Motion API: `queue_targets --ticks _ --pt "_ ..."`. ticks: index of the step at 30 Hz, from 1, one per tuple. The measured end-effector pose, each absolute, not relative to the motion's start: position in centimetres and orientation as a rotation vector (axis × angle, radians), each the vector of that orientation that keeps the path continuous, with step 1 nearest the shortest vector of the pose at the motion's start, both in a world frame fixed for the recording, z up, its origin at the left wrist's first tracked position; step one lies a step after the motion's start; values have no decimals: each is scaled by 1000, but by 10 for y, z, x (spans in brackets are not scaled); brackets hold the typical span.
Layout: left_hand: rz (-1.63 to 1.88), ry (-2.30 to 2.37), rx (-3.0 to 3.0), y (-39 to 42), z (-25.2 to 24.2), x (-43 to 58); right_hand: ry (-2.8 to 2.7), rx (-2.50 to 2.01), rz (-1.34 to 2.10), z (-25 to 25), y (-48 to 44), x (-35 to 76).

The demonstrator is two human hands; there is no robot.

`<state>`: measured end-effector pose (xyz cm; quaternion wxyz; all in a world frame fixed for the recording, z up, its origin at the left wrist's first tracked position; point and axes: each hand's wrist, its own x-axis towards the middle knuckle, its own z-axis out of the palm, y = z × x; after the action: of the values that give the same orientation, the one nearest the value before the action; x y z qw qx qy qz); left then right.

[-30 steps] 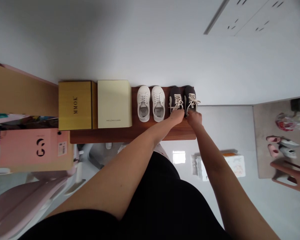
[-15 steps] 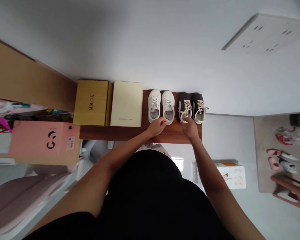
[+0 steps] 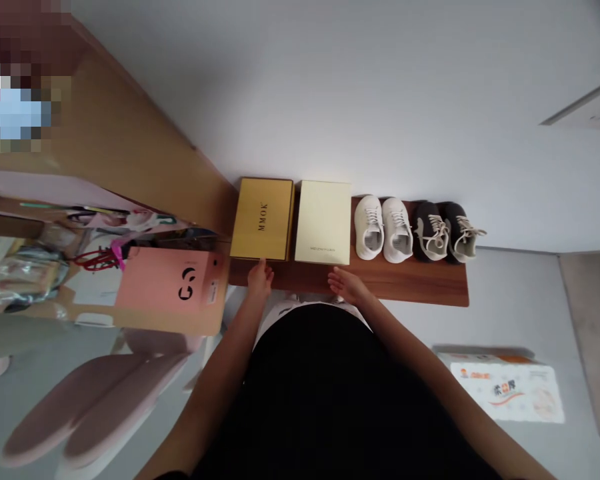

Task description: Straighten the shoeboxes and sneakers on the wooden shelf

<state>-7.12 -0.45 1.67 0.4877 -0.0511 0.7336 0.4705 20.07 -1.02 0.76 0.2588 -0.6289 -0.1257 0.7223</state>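
On the narrow wooden shelf stand a gold shoebox marked MMOK and a cream shoebox beside it. To their right come a pair of white sneakers, then a pair of dark sneakers with pale laces. My left hand is open at the front edge of the gold box; whether it touches the box I cannot tell. Just below the front right corner of the cream box, my right hand is open, fingers spread, holding nothing.
At left, a pink box sits on a desk with cluttered items. A pinkish chair is below the desk. A white package lies on the floor at right. Behind the shelf rises a pale wall.
The view has turned left. My left hand has moved from the white sneakers to the gold box, and my right hand from the dark sneakers to near the cream box.
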Motion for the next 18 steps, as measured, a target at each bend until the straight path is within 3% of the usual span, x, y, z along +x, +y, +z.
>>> queue_targets --ticks 6,12,16,18 --pt "1159 1591 -254 24 12 -121 95 -1574 1562 -8 19 132" --pt "1339 1566 -96 22 32 -132 -25 -1392 1099 10 11 114" --pt "1462 1796 634 4 59 -143 -493 -1508 727 47 -6 132" --pt "1295 1933 1222 -6 66 -148 -856 -1643 560 60 -17 140"
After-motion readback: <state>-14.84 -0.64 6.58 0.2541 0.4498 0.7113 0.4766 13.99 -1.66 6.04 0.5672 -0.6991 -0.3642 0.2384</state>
